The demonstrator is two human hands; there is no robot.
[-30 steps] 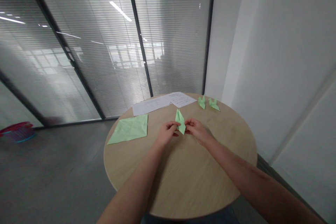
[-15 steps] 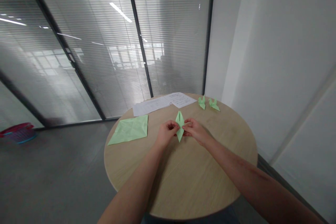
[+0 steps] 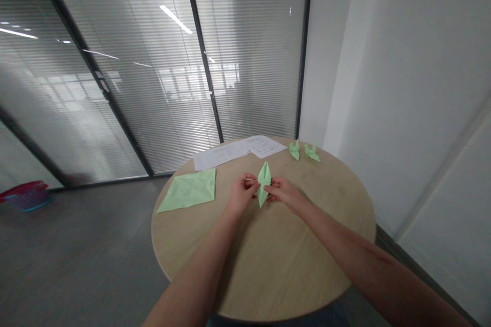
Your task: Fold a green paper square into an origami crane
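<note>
A narrow, pointed piece of folded green paper [image 3: 263,182] stands upright over the middle of the round wooden table [image 3: 276,260]. My left hand [image 3: 241,196] pinches its left side and my right hand [image 3: 284,195] pinches its right side, so both are closed on it. Its upper tip points away from me and its lower tip reaches down between my fingers.
A creased flat green sheet [image 3: 188,189] lies at the table's left. White printed papers [image 3: 238,150] lie at the far edge. Two small folded green paper figures [image 3: 304,151] sit at the far right. Glass partitions with blinds stand behind; a red basket [image 3: 25,195] is on the floor at left.
The folded paper has turned and spread a little wider between my fingers, and my hands have shifted slightly around it.
</note>
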